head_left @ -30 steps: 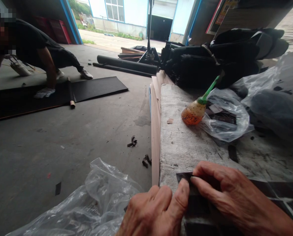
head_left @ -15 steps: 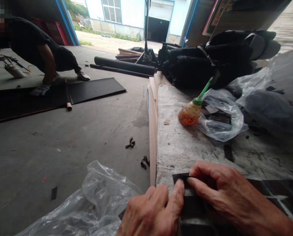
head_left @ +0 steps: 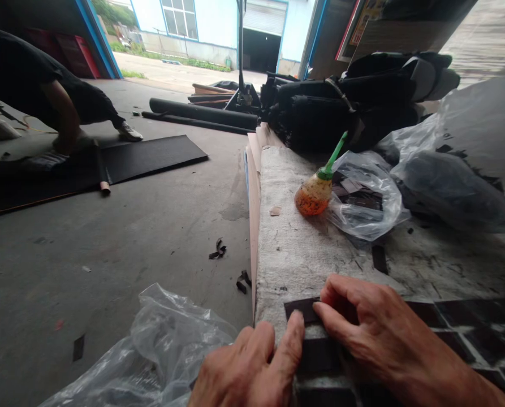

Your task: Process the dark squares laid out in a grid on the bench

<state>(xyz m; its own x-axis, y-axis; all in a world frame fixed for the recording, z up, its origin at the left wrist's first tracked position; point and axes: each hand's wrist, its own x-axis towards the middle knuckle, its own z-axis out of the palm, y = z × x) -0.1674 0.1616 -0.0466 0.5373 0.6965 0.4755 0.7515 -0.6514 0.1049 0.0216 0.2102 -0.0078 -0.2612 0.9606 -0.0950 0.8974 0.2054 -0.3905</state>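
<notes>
A small dark rectangular piece (head_left: 302,311) lies at the near left of the pale fabric-covered surface (head_left: 303,260). The thumb and forefinger of my right hand (head_left: 371,325) pinch its right end. My left hand (head_left: 252,364) has its fingers curled, and one fingertip presses on the piece's left part. Below and to the right are rows of similar dark pieces (head_left: 320,356), partly hidden by my hands. Farther back stands a bottle (head_left: 314,195) with orange contents and a green nozzle, beside an open clear bag (head_left: 368,217) of dark pieces.
Crumpled clear plastic (head_left: 167,339) lies at the lower left. Black rolls (head_left: 205,113) and bundled black material (head_left: 315,116) are at the back. On the left, a person in dark clothes (head_left: 52,85) bends over a long black sheet (head_left: 159,161) on the floor.
The view has shifted, so most things appear farther left. More of the small dark piece shows between my hands and looks flatter. The person's gloved hand has moved left along the black sheet.
</notes>
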